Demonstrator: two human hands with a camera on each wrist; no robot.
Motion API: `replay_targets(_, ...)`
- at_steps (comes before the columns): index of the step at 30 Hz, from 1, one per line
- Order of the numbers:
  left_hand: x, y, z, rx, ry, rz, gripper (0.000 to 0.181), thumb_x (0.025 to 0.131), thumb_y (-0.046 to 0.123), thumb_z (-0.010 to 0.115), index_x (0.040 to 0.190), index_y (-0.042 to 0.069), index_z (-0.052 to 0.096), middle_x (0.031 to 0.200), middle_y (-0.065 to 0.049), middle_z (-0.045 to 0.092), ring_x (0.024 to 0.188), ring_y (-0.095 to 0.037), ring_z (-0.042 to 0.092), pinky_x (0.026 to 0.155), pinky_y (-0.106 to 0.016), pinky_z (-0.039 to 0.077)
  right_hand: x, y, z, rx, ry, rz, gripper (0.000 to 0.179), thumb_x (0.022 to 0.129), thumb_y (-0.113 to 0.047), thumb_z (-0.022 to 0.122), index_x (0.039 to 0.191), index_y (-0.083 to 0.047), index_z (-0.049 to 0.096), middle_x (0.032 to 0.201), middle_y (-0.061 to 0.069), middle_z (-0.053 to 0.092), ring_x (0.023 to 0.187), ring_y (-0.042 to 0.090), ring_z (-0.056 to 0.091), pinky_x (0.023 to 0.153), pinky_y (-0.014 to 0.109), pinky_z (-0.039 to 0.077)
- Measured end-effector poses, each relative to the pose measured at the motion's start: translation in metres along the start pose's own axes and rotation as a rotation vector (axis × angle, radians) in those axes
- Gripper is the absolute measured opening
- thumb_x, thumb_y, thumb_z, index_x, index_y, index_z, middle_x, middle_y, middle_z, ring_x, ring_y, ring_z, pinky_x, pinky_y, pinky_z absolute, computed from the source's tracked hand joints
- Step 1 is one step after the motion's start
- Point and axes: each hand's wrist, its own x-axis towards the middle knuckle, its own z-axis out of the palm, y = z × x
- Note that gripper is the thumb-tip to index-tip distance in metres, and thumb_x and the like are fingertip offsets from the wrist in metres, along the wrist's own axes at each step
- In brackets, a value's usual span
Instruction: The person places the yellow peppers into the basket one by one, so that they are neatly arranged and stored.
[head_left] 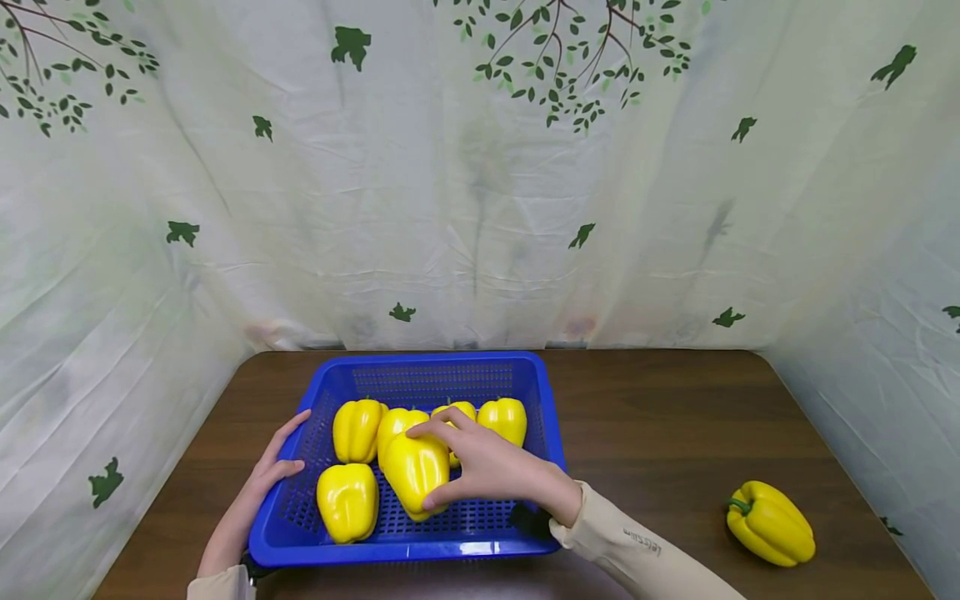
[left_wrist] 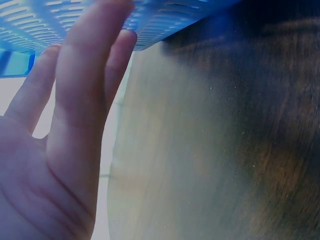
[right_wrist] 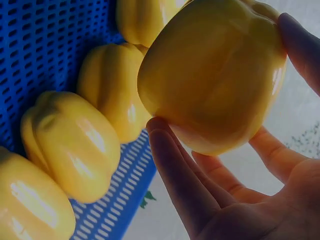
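Observation:
My right hand (head_left: 495, 460) holds a yellow bell pepper (head_left: 415, 473) between thumb and fingertips over the blue basket (head_left: 435, 359). In the right wrist view the pepper's smooth side (right_wrist: 210, 80) faces the camera, with fingertips around it. At the basket's left edge, my left hand (head_left: 264, 473) grips the rim, its thumb over the top. The left wrist view has its fingers (left_wrist: 80, 70) against the slotted outer wall. Several more yellow bell peppers lie inside the basket, among them one at front left (head_left: 348, 502) and one at back right (head_left: 503, 420).
One further yellow bell pepper (head_left: 770, 523) lies on its side on the brown wooden table (head_left: 652, 433), right of the basket. A pale curtain (head_left: 465, 208) with leaf prints hangs behind the table and along both sides.

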Motion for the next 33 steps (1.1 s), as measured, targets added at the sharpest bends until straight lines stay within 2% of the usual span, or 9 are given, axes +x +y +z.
replay_targets(7, 0.0, 0.0, 0.0, 0.02, 0.01, -0.025, 0.061, 0.094, 0.0, 0.033, 0.15, 0.025, 0.028, 0.135, 0.016, 0.034, 0.113, 0.002, 0.047, 0.085, -0.019, 0.043, 0.012, 0.002, 0.009, -0.011, -0.053, 0.033, 0.072, 0.078, -0.04, 0.078, 0.14, -0.022, 0.046, 0.132, 0.003, 0.042, 0.102, 0.009, 0.052, 0.087, 0.023, 0.043)
replay_targets(17, 0.001, -0.001, -0.001, 0.038, 0.007, 0.009, 0.062, 0.094, -0.001, 0.032, 0.15, 0.025, 0.029, 0.136, 0.017, 0.034, 0.113, 0.001, 0.047, 0.086, -0.017, 0.042, 0.022, 0.003, 0.02, -0.021, -0.094, 0.053, 0.071, 0.077, -0.04, 0.079, 0.138, -0.019, 0.048, 0.129, 0.004, 0.044, 0.102, 0.008, 0.051, 0.087, 0.022, 0.042)
replay_targets(25, -0.001, 0.0, 0.0, 0.055, 0.014, -0.012, 0.061, 0.094, 0.001, 0.033, 0.151, 0.025, 0.028, 0.135, 0.017, 0.033, 0.113, 0.002, 0.046, 0.085, -0.018, 0.042, 0.029, 0.004, 0.03, -0.039, -0.122, 0.097, 0.071, 0.076, -0.041, 0.079, 0.136, -0.021, 0.048, 0.124, 0.003, 0.043, 0.097, 0.008, 0.05, 0.083, 0.022, 0.043)
replay_targets(29, 0.0, -0.001, 0.0, 0.046, 0.007, 0.003, 0.062, 0.094, 0.0, 0.032, 0.151, 0.024, 0.028, 0.136, 0.016, 0.034, 0.113, 0.001, 0.047, 0.086, -0.018, 0.042, 0.031, 0.003, 0.035, -0.045, -0.126, 0.116, 0.071, 0.075, -0.041, 0.08, 0.135, -0.022, 0.048, 0.121, 0.003, 0.042, 0.09, 0.009, 0.051, 0.078, 0.022, 0.045)
replay_targets(33, 0.002, -0.002, -0.001, 0.03, -0.005, 0.03, 0.063, 0.093, -0.003, 0.031, 0.151, 0.024, 0.029, 0.136, 0.016, 0.036, 0.113, 0.0, 0.047, 0.087, -0.017, 0.041, 0.032, 0.001, 0.039, -0.058, -0.106, 0.133, 0.07, 0.074, -0.036, 0.083, 0.133, -0.021, 0.047, 0.116, 0.005, 0.041, 0.076, 0.009, 0.051, 0.067, 0.021, 0.045)
